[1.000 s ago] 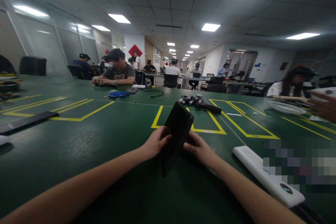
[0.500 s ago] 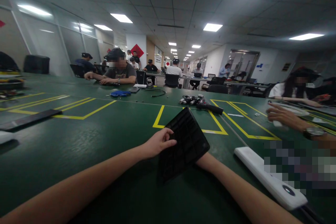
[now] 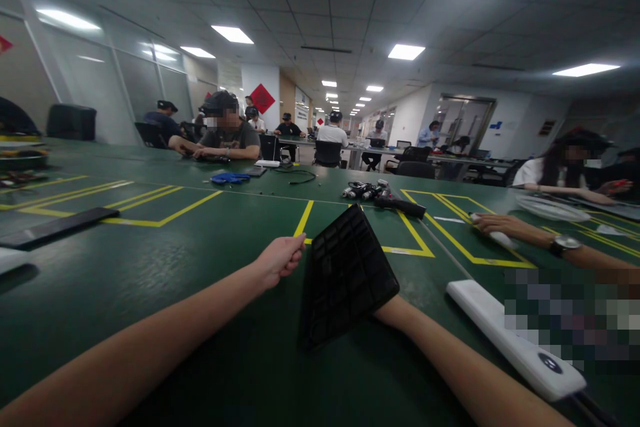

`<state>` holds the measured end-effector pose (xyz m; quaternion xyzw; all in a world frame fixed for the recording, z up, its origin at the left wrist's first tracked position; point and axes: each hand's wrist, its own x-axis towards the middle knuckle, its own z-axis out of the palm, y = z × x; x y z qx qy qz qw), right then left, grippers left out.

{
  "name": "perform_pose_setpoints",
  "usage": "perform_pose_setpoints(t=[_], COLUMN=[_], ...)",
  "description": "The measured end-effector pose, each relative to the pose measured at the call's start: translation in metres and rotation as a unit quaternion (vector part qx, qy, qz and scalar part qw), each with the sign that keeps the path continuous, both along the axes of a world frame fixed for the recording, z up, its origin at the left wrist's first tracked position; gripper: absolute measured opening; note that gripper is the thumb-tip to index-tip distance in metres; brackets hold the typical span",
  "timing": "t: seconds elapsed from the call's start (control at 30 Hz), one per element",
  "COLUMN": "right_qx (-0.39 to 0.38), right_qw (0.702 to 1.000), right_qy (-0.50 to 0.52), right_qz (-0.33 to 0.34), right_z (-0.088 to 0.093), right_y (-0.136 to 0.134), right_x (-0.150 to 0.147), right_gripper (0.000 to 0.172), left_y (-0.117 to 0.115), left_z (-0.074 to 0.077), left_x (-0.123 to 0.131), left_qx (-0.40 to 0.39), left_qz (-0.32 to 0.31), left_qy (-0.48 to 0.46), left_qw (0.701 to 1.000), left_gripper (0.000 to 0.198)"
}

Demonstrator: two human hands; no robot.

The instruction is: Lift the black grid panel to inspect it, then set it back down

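Note:
A flat black tray [image 3: 350, 273] divided into a grid of compartments is tilted up above the green table. My right hand [image 3: 389, 310] supports it from behind at its lower right, with the fingers hidden by the tray. To the left of the tray is my left hand [image 3: 281, 260], apart from it, its fingers curled and pinched together. Whatever those fingers hold, if anything, is too small to make out. The compartments are too dark to show any contents.
A white power strip [image 3: 515, 340] lies at right, near a co-worker's hand [image 3: 505, 227] holding a white object. Beyond the tray are bundled black cables [image 3: 365, 191] and a blue cloth-like item [image 3: 229, 178]. A long dark bar [image 3: 60, 227] lies at left. Yellow tape outlines mark the table.
My left hand has moved left, away from the tray's face, and its fingers have closed. The tray stays nearly still. The co-worker's hand at right has moved left and down to the table.

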<state>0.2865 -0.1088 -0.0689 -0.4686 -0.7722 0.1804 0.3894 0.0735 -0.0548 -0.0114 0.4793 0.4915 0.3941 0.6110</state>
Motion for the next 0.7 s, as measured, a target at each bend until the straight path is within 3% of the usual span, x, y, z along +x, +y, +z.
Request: perform_pose_setpoints(t=[0.17, 0.27, 0.43, 0.7], right_qx=[0.010, -0.007, -0.014, -0.009], right_qw=[0.999, 0.998, 0.992, 0.991], right_qy=[0.043, 0.067, 0.125, 0.133], right_qz=[0.012, 0.013, 0.020, 0.021], right_z=[0.002, 0.005, 0.010, 0.011], right_y=[-0.002, -0.002, -0.002, -0.006], right_x=[-0.003, -0.008, -0.015, -0.010], right_gripper=[0.040, 0.040, 0.039, 0.040], left_y=[-0.008, -0.013, -0.020, -0.020], left_z=[0.013, 0.018, 0.011, 0.004], left_x=[-0.003, -0.005, 0.003, 0.011], left_qx=[0.005, 0.016, 0.057, 0.121], left_qz=[-0.143, -0.193, -0.229, -0.235], left_qy=[0.025, 0.026, 0.068, 0.142], left_qw=[0.989, 0.981, 0.969, 0.954], left_gripper=[0.025, 0.026, 0.024, 0.021])
